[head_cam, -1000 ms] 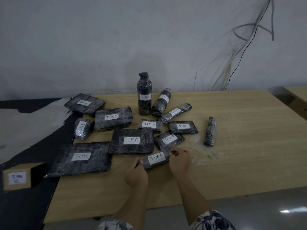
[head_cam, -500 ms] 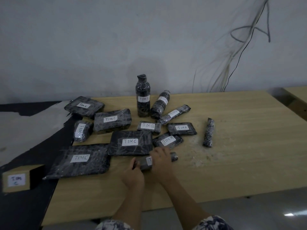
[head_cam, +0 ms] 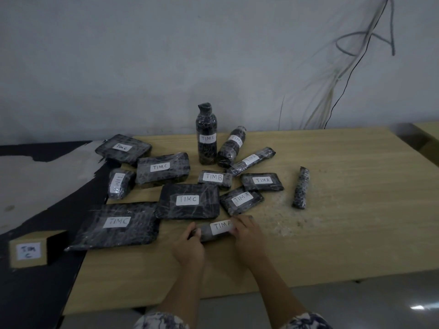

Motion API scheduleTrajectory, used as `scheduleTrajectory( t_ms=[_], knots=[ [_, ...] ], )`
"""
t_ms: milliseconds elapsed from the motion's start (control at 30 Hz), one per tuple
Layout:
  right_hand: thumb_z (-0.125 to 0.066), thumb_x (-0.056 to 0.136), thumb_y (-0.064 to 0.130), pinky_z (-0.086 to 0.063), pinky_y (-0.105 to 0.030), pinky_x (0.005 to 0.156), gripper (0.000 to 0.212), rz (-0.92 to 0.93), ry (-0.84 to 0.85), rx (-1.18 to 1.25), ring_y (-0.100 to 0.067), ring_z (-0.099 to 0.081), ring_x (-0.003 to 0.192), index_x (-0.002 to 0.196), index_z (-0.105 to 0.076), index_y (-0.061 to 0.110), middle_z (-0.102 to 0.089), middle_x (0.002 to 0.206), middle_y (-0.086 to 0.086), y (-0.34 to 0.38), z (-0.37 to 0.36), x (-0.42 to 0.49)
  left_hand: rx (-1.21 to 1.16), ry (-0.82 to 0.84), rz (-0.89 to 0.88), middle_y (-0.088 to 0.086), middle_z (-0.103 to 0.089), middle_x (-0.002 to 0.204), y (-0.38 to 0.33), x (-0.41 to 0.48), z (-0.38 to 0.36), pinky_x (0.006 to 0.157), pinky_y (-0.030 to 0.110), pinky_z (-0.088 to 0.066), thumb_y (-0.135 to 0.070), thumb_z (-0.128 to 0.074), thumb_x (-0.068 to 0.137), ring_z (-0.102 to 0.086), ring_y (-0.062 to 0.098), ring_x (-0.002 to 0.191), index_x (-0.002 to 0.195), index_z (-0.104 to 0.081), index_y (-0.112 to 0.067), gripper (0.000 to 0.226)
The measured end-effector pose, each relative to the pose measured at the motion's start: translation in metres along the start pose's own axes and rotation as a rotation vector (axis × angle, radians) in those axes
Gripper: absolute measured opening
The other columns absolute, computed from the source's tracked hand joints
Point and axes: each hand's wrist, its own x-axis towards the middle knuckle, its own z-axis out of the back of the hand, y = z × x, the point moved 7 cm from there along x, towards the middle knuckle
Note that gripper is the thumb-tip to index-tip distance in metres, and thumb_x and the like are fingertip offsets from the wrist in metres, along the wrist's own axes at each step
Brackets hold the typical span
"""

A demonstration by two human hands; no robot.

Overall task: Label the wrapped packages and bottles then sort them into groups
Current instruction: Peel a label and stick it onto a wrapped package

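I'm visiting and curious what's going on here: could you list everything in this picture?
Table: one, light wood, under everything.
Flat packages: seven, black, labelled, left and middle.
Stubby bundle: one, black, left edge.
Upright bottle: one, black-wrapped, back middle.
Second bottle: one, black-wrapped, right of it.
Labelled roll: one, black, beside the bottles.
Unlabelled roll: one, black, alone at right.
Held roll: one, dark, marked TIMA, front.
Cardboard box: one, brown, far left.
Cables: several, grey and black, wall.
Left hand: grips held roll's left end.
Right hand: holds its right end.
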Motion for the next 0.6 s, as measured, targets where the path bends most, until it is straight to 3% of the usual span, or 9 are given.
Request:
scheduleTrajectory(
  t_ms=[100,200,300,367,467,533,600],
  knots=[
    [-0.092,0.040,0.005,-0.057,-0.027,0.062,0.049,-0.014,0.021,-0.055,-0.021,-0.069,0.075,0.086,-0.074,0.007,-0.070,0.087,-0.004,-0.015,0.010,-0.002,0.019,-0.003,-0.015,0.013,-0.065,0.118,0.001,0.001,0.000,0.088,0.022,-0.042,-0.001,-0.062,0.086,-0.059,0.024,0.110,0.113,-0.067,-0.005,0.027],
    [-0.092,0.034,0.004,-0.057,-0.028,0.058,0.052,-0.036,0.058,-0.041,-0.022,-0.068,0.071,0.083,-0.074,0.007,-0.069,0.084,-0.003,-0.016,0.010,0.000,0.134,0.006,-0.120,0.014,-0.065,0.117,-0.003,0.002,-0.001,0.088,0.025,-0.041,-0.002,-0.057,0.090,-0.059,0.026,0.108,0.116,-0.066,-0.004,0.028],
    [-0.089,0.042,0.001,-0.056,-0.034,0.058,0.048,-0.059,0.113,-0.001,-0.028,-0.066,0.074,0.087,-0.073,0.006,-0.068,0.087,-0.006,-0.018,0.006,0.000,0.476,0.020,-0.402,0.020,-0.062,0.118,-0.015,-0.003,-0.009,0.085,0.036,-0.043,0.001,-0.051,0.090,-0.056,0.034,0.105,0.119,-0.062,-0.002,0.030],
    [-0.084,0.049,-0.001,-0.057,-0.038,0.060,0.043,-0.056,0.121,0.008,-0.030,-0.065,0.077,0.089,-0.073,0.006,-0.068,0.089,-0.008,-0.019,0.005,0.001,0.628,0.004,-0.679,0.018,-0.062,0.113,-0.027,-0.017,-0.020,0.081,0.043,-0.048,0.001,-0.057,0.084,-0.057,0.038,0.099,0.109,-0.065,-0.003,0.026],
    [-0.083,0.047,0.000,-0.055,-0.037,0.058,0.041,-0.061,0.118,-0.002,-0.029,-0.064,0.075,0.086,-0.073,0.007,-0.068,0.087,-0.006,-0.020,0.006,0.004,0.796,0.203,-1.102,0.007,-0.068,0.096,-0.033,-0.047,-0.056,0.078,0.037,-0.052,-0.015,-0.046,0.078,-0.058,0.027,0.093,0.094,-0.072,-0.010,0.031],
    [-0.085,0.042,0.002,-0.055,-0.034,0.052,0.041,-0.044,0.119,-0.011,-0.026,-0.064,0.069,0.080,-0.073,0.010,-0.067,0.082,-0.004,-0.018,0.007,0.004,0.899,0.389,-1.146,0.001,-0.070,0.092,-0.026,-0.052,-0.077,0.081,0.030,-0.048,-0.019,-0.040,0.074,-0.049,0.017,0.095,0.091,-0.074,-0.013,0.039],
    [-0.079,0.048,0.004,-0.055,-0.032,0.051,0.033,-0.040,0.101,0.000,-0.024,-0.063,0.067,0.079,-0.073,0.011,-0.066,0.081,-0.002,-0.016,0.009,0.003,0.969,0.495,-1.088,-0.001,-0.069,0.099,-0.024,-0.055,-0.085,0.081,0.020,-0.051,-0.017,-0.039,0.077,-0.053,0.013,0.099,0.098,-0.073,-0.012,0.041]
  ],
)
